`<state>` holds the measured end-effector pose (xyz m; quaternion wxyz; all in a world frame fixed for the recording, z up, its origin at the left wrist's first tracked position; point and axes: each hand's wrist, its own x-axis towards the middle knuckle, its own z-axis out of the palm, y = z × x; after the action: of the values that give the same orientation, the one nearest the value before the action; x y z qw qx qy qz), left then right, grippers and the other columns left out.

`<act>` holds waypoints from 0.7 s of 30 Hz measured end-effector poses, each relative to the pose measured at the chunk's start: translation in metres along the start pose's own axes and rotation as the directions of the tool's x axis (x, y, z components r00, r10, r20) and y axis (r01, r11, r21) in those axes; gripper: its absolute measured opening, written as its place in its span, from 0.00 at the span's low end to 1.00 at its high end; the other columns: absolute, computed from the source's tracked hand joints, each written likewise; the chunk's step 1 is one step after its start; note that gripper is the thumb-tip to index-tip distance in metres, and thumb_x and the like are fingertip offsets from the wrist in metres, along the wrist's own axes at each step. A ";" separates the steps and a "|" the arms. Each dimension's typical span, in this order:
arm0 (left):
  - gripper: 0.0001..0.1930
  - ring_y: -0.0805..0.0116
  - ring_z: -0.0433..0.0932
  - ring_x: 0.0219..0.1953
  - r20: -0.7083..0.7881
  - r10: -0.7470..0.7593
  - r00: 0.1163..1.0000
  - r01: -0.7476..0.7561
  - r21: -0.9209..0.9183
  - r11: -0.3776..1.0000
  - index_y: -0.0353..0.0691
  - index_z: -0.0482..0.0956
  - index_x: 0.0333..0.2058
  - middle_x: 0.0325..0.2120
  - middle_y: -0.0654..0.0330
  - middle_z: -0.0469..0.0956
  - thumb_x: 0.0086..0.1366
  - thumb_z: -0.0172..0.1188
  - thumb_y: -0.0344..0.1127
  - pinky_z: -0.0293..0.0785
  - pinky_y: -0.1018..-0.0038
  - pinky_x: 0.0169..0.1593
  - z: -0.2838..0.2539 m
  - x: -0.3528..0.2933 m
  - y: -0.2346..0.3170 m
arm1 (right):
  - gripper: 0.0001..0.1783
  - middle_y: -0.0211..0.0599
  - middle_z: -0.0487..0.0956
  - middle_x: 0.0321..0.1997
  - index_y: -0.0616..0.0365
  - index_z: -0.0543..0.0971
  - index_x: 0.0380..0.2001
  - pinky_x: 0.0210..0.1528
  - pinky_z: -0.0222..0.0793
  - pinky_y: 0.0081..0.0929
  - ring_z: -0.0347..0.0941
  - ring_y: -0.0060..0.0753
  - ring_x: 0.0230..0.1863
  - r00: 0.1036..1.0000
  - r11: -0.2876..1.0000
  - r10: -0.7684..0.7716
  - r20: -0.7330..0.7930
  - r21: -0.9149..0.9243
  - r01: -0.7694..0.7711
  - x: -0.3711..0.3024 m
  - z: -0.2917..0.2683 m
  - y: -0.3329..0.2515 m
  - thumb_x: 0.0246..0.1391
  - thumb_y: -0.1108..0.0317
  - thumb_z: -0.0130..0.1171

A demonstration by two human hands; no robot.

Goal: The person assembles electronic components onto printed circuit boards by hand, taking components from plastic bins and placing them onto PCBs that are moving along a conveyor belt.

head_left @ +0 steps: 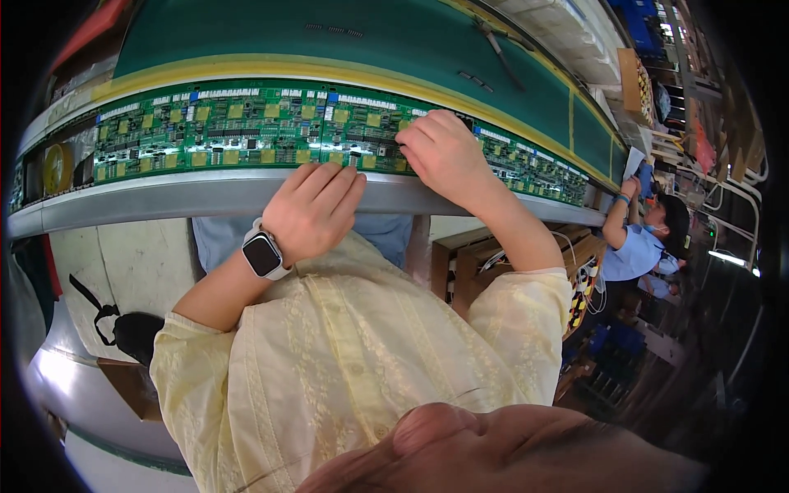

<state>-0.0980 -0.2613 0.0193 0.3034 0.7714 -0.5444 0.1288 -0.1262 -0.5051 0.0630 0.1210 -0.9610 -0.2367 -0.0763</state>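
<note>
A row of green circuit boards (255, 123) lies along a rail, crowded with yellow square parts, white connectors and black chips. My left hand (308, 209), a watch on its wrist, rests at the near edge of one board. Its fingers are bent and close together, and their tips are by a small dark part (354, 160). Above the same board, further right, my right hand (446, 156) has its fingertips pinched near the surface. Whatever either hand may hold is too small or hidden to make out.
Beyond the boards is a green work mat (222, 41) bordered with yellow tape. Small black component strips (341, 31) and a hand tool with long handles (499, 53) lie on it. A yellow tape roll (57, 168) sits far left. To the right, a co-worker (645, 242) stands at the line.
</note>
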 end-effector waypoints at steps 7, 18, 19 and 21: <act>0.20 0.60 0.75 0.44 0.010 0.007 1.000 -0.007 0.004 1.000 0.32 0.78 0.43 0.42 0.55 0.77 0.49 0.61 0.33 0.73 0.65 0.48 -0.001 -0.001 0.000 | 0.05 0.34 0.75 0.28 0.57 0.80 0.26 0.45 0.68 0.37 0.72 0.40 0.35 0.998 0.996 0.063 0.001 0.056 -0.063 0.000 0.000 -0.003 0.42 0.74 0.64; 0.21 0.61 0.75 0.44 0.008 0.004 1.000 -0.004 0.009 1.000 0.32 0.78 0.43 0.42 0.55 0.77 0.49 0.61 0.34 0.73 0.65 0.48 0.000 -0.003 -0.002 | 0.08 0.34 0.77 0.29 0.56 0.80 0.28 0.43 0.68 0.36 0.73 0.40 0.34 0.995 0.996 0.086 0.045 -0.008 -0.086 0.002 -0.003 -0.005 0.42 0.72 0.68; 0.21 0.61 0.75 0.44 0.002 0.004 1.000 -0.004 0.010 1.000 0.32 0.78 0.43 0.42 0.55 0.77 0.49 0.61 0.34 0.73 0.65 0.48 0.000 -0.003 -0.001 | 0.08 0.34 0.77 0.28 0.56 0.80 0.28 0.43 0.67 0.36 0.73 0.40 0.34 0.995 0.996 0.089 0.047 -0.022 -0.088 0.002 -0.004 -0.007 0.42 0.72 0.68; 0.21 0.61 0.75 0.44 0.004 0.003 1.000 -0.003 0.012 1.000 0.33 0.78 0.43 0.42 0.55 0.77 0.49 0.61 0.34 0.73 0.66 0.48 0.000 -0.003 -0.001 | 0.08 0.33 0.77 0.28 0.56 0.79 0.28 0.43 0.67 0.35 0.73 0.40 0.34 0.995 0.995 0.091 0.051 -0.035 -0.090 0.003 -0.005 -0.007 0.42 0.73 0.67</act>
<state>-0.0979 -0.2590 0.0171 0.2977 0.7725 -0.5453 0.1311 -0.1276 -0.4988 0.0693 0.1022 -0.9743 -0.1947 -0.0494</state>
